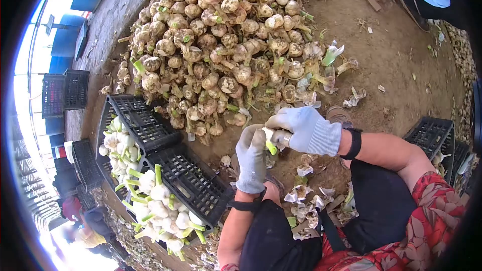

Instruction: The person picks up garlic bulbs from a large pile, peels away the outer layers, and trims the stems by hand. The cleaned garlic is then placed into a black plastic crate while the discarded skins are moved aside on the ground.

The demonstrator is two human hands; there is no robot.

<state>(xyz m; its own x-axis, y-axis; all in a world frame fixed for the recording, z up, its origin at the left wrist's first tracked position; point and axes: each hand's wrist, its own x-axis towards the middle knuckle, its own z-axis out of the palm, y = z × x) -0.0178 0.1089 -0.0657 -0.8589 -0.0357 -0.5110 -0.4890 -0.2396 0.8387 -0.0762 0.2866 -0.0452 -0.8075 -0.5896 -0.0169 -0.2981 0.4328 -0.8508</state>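
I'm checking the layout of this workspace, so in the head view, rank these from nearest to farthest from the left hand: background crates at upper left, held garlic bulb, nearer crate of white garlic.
1. Held garlic bulb: at the left hand's fingertips.
2. Nearer crate of white garlic: just left.
3. Background crates: far left.

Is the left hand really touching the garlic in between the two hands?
Touching. The head view shows the left hand's gloved fingers against the side of the garlic, with no gap.
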